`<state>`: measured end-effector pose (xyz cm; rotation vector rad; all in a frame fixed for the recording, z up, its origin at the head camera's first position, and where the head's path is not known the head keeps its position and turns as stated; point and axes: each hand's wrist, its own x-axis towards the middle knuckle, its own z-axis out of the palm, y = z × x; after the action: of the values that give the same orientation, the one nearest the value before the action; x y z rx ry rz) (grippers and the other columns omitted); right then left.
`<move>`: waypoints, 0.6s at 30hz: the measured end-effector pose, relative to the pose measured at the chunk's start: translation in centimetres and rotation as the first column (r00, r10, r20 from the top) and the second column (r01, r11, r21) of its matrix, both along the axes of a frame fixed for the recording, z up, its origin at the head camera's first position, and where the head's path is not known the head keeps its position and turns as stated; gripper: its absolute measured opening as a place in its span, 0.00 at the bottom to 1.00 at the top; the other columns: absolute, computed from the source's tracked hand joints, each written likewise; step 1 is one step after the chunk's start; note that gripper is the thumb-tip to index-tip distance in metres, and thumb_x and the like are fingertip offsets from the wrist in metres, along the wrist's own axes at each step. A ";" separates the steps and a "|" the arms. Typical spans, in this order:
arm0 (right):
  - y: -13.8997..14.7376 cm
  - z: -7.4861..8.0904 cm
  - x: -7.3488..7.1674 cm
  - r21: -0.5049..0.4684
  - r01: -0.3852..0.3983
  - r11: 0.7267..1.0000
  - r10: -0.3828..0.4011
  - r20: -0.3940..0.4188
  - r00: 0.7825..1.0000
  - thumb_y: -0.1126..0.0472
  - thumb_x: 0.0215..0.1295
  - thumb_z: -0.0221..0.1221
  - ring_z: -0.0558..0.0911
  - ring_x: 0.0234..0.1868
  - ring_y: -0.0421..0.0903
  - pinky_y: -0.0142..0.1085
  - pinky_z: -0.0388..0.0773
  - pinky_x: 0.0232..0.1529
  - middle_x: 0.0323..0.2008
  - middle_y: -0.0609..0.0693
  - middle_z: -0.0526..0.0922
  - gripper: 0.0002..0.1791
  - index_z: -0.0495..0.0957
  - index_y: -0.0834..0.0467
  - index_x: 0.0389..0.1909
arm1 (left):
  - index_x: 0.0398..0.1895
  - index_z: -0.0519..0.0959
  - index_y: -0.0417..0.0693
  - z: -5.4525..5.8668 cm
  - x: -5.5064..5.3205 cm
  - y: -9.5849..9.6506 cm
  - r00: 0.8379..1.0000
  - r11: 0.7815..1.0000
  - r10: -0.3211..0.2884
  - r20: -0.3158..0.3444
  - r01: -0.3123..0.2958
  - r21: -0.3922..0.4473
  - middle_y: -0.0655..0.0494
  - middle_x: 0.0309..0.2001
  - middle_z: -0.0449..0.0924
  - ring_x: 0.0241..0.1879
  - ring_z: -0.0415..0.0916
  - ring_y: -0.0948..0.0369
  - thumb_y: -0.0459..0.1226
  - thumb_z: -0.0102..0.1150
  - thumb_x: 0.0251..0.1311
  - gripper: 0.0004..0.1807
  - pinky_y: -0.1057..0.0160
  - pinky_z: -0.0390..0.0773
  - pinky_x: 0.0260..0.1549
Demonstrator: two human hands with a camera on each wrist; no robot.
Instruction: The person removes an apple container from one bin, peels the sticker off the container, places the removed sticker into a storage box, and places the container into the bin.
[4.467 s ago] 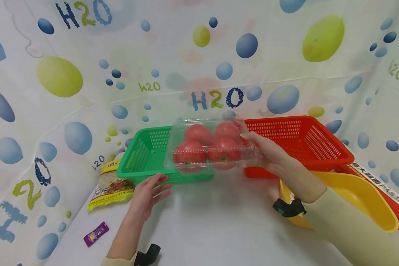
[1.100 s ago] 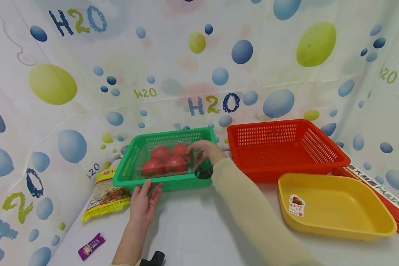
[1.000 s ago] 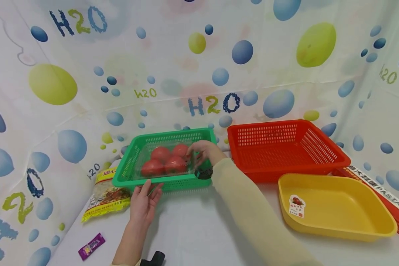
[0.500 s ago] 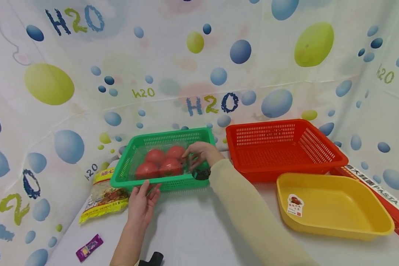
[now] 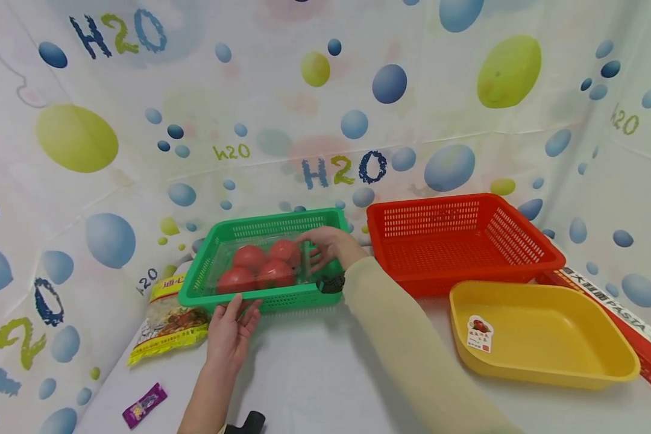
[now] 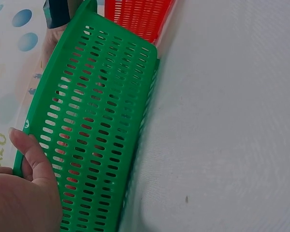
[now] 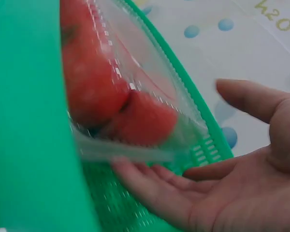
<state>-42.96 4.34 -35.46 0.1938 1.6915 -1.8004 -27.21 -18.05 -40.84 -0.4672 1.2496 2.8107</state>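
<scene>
A clear plastic box of red tomatoes (image 5: 275, 274) lies in the left and middle part of the green basket (image 5: 282, 296). My right hand (image 5: 331, 246) is inside the basket's right end. In the right wrist view its fingers (image 7: 152, 188) reach out fairly straight and the fingertips touch the box's end wall, with the thumb held apart. At the basket's front rim, my left hand (image 5: 231, 331) pinches the edge. The left wrist view shows the thumb (image 6: 31, 152) on the outer wall and the fingers behind the rim, partly hidden.
Right of the green basket stands a red basket (image 5: 461, 250), with a yellow tub (image 5: 542, 334) in front and a red pasta box (image 5: 618, 313) beside it. A yellow food bag (image 5: 168, 322) leans at the left, near a small purple packet (image 5: 144, 405). A patterned curtain hangs behind.
Earlier my right hand held the tomato box above the table; it now lies in the green basket. Lately the box has slid left, and my right fingers have straightened at its end.
</scene>
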 end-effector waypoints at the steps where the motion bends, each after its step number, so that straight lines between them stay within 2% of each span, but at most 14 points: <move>1: 0.2 0.2 -0.1 -0.011 0.009 1.000 -0.009 0.000 1.000 0.57 0.72 0.61 0.64 0.70 0.68 0.60 0.75 0.58 0.71 0.70 0.59 0.44 0.47 0.63 0.79 | 0.62 0.62 0.51 0.0 0.0 0.0 1.000 1.000 -0.002 0.003 0.002 0.000 0.55 0.46 0.78 0.39 0.86 0.60 0.40 0.50 0.76 0.16 0.67 0.83 0.41; 5: 1.2 1.0 0.0 -0.042 0.042 0.998 -0.043 -0.009 0.999 0.56 0.72 0.61 0.63 0.70 0.68 0.60 0.72 0.61 0.73 0.70 0.57 0.44 0.46 0.63 0.79 | 0.63 0.62 0.52 0.0 -0.1 0.1 1.000 1.000 -0.008 0.004 0.008 0.001 0.54 0.48 0.77 0.40 0.86 0.60 0.41 0.50 0.76 0.17 0.67 0.83 0.42; 9: 2.2 2.2 0.3 -0.058 0.061 0.996 -0.064 -0.053 0.997 0.56 0.72 0.61 0.61 0.71 0.68 0.61 0.69 0.63 0.74 0.69 0.55 0.43 0.48 0.61 0.79 | 0.64 0.61 0.53 -0.1 -0.2 0.1 1.000 1.000 -0.018 -0.006 0.018 0.004 0.54 0.48 0.77 0.42 0.85 0.60 0.41 0.50 0.76 0.19 0.67 0.83 0.43; 18: 4.0 4.8 2.4 -0.092 0.018 0.996 -0.030 -0.136 0.990 0.55 0.75 0.58 0.59 0.73 0.66 0.57 0.69 0.65 0.76 0.67 0.53 0.38 0.51 0.55 0.80 | 0.66 0.61 0.54 -0.2 0.0 -0.1 1.000 0.999 -0.026 0.004 0.026 0.026 0.54 0.47 0.78 0.42 0.85 0.60 0.42 0.50 0.76 0.20 0.67 0.83 0.43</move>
<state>-40.61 8.30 -30.63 0.0530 1.7026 -1.9425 -27.21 -18.17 -41.04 -0.4528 1.2078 2.7995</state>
